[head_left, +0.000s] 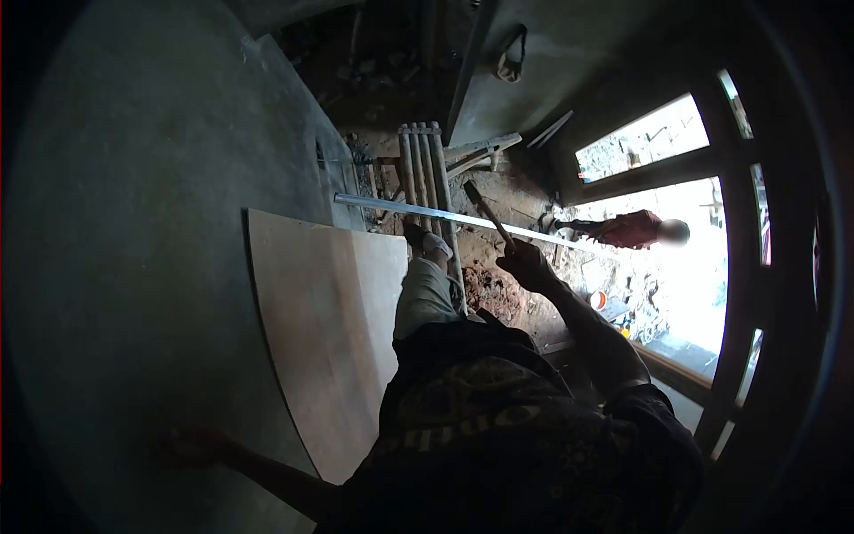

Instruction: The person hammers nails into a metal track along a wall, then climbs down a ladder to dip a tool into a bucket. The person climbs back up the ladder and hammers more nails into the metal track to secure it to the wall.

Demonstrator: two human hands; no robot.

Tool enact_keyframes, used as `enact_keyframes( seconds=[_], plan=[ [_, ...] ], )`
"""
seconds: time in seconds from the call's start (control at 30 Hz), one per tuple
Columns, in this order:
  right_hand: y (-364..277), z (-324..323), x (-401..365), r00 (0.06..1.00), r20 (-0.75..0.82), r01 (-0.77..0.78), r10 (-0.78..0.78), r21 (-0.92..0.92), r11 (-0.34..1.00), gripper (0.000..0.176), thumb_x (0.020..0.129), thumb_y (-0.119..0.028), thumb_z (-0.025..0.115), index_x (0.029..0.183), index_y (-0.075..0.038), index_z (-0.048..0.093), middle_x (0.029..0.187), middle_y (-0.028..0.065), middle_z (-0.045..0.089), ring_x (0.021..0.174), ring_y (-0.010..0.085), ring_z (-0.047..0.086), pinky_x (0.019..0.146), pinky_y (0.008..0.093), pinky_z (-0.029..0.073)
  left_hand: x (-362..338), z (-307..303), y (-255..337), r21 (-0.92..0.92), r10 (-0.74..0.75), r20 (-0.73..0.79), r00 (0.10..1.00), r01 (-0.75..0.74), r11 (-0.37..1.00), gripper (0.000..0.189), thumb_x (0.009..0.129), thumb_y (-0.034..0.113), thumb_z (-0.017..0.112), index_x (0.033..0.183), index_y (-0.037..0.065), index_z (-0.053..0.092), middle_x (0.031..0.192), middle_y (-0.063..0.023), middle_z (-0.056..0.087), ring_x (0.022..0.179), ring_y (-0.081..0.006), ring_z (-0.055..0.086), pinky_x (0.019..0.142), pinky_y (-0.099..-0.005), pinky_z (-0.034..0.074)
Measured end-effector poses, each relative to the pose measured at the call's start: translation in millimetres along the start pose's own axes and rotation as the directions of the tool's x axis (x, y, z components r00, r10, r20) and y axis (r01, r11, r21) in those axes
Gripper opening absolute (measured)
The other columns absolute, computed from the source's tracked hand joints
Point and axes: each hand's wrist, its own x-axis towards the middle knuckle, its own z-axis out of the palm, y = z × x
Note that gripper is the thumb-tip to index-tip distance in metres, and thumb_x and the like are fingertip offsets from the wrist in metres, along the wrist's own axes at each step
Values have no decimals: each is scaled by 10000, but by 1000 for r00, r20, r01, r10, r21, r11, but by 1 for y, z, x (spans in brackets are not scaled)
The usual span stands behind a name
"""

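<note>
My right hand [527, 265] is closed round the wooden handle of a hammer-like tool [489, 216], whose dark head points up and left. My left hand [191, 447] is at the lower left, dim against the grey wall [133, 222]; its fingers look spread, with nothing visible in them. Between my body and that wall stands a large, slightly curved board [311, 311]. A long metal straightedge or bar [445, 215] crosses the view beyond the board, passing behind the tool. My shoed foot [431, 245] is by a bench of wooden poles [422, 169].
A person in a red top [632, 230] is near the bright opening at the right. Rubble [494, 289] and an orange-rimmed bucket [597, 300] lie on the floor. A bag [510, 64] hangs on the far wall. Window frames [645, 181] line the right side.
</note>
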Motion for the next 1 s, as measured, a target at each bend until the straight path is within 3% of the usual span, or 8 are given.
enact_keyframes(
  seconds=[0.1, 0.43, 0.57, 0.63, 0.67, 0.7, 0.87, 1.0],
  plan=[
    [11, -9, 44, 989, -103, 112, -102, 88, 990, 284, 836, -239, 775, 795, -75, 547, 640, 56, 514, 607, 162, 483, 564, 369, 396, 31, 44, 22, -8, -230, -14, 973, 230, 973, 329, 1047, 291, 464, 1146, -1, 580, 1271, -230, 561, 1193, -430, 537, 1000, -570, 410],
    [91, -35, 123, 984, 178, 93, -2, -503, 859, 437, 887, -426, 654, 926, 5, 711, 865, 242, 687, 862, 382, 668, 748, 499, 505, 12, 54, 11, 495, -64, -61, 996, 86, 864, 296, 1040, 250, 467, 1179, 21, 593, 1357, -237, 540, 1224, -464, 523, 1079, -668, 258],
    [168, -4, 166, 947, 86, 317, -311, -425, 848, 296, 799, -304, 786, 965, -74, 702, 886, 186, 679, 833, 366, 657, 750, 469, 507, 13, 31, 34, 502, -163, 16, 987, 133, 855, 285, 1042, 240, 467, 1200, 41, 597, 1370, -245, 529, 1281, -467, 489, 1094, -668, 243],
    [206, 16, 191, 997, -31, -71, 73, 44, 996, 257, 760, -291, 823, 784, -89, 666, 733, 139, 633, 701, 324, 638, 627, 433, 503, 18, 22, 37, 539, -202, 25, 979, 157, 828, 283, 1042, 237, 467, 1205, 46, 598, 1373, -247, 527, 1295, -468, 481, 1098, -668, 239],
    [175, 6, 202, 996, -86, 21, -10, 135, 991, 279, 729, -272, 839, 706, -83, 636, 679, 118, 625, 668, 304, 636, 606, 438, 498, 18, 27, 41, 471, -217, -5, 976, 194, 860, 278, 1045, 233, 466, 1205, 49, 600, 1356, -250, 544, 1324, -470, 457, 1104, -670, 231],
    [146, -13, 206, 972, 83, -234, 219, 330, 914, 277, 696, -260, 847, 696, -73, 643, 669, 116, 631, 668, 293, 646, 600, 433, 498, 13, 24, 41, 395, -226, -25, 974, 218, 892, 272, 1047, 228, 465, 1204, 53, 602, 1339, -253, 562, 1353, -471, 434, 1110, -671, 222],
    [123, 23, 287, 997, -18, -75, 80, 199, 977, 265, 745, -277, 810, 779, -53, 673, 665, 120, 642, 568, 273, 644, 516, 407, 503, 63, 21, 68, 392, -520, 80, 851, 453, 801, 248, 1048, 177, 463, 1159, 9, 609, 1230, -210, 586, 1142, -393, 559, 1007, -554, 412],
    [53, -2, 325, 986, 165, -79, 31, 296, 952, 223, 796, -239, 774, 836, -57, 652, 588, 85, 619, 472, 195, 606, 442, 384, 482, 144, 71, 86, -321, -528, 32, 848, 509, 799, 230, 1043, 128, 437, 1078, -7, 620, 1092, -159, 610, 1035, -341, 572, 849, -450, 483]
  ],
)
